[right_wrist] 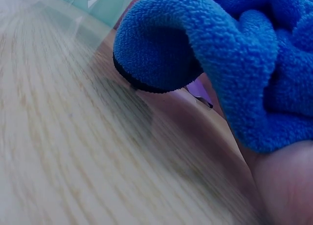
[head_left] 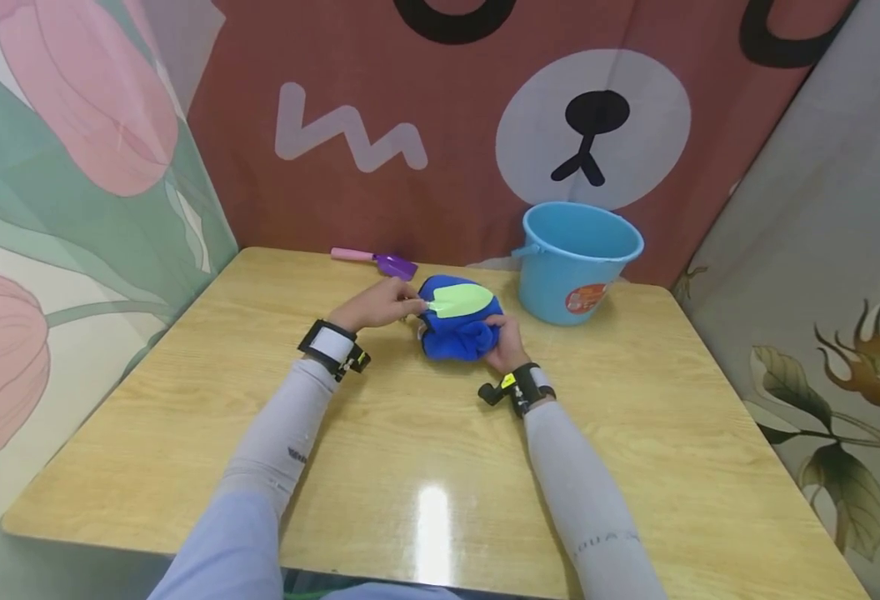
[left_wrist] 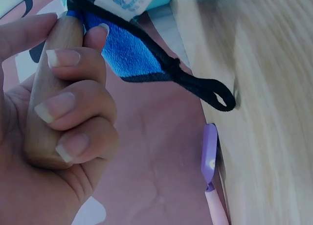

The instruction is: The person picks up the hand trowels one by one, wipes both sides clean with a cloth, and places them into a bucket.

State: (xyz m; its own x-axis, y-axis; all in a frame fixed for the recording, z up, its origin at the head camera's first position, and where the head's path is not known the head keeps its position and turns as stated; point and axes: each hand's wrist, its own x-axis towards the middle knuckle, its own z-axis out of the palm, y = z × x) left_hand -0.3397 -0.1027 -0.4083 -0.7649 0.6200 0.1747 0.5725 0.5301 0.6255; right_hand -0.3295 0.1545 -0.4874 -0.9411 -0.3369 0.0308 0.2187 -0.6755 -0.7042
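Note:
My left hand (head_left: 375, 306) grips the wooden handle (left_wrist: 44, 137) of a small trowel, its fingers curled round the wood in the left wrist view. The trowel's light green blade (head_left: 461, 301) points right and lies over a bunched blue towel (head_left: 458, 340). My right hand (head_left: 510, 343) holds that towel at its right side, under and beside the blade. In the right wrist view the fluffy towel (right_wrist: 234, 54) hangs in folds above the table and hides most of the fingers. A black edging loop (left_wrist: 215, 90) and a white label (left_wrist: 124, 0) show on the towel in the left wrist view.
A toy shovel with a purple scoop (head_left: 395, 267) and pink handle (head_left: 352, 254) lies at the table's back edge. To the right of the towel stands a light blue bucket (head_left: 560, 287), its handle lowered to the left. Patterned cloths hang behind and beside the wooden table (head_left: 350, 475).

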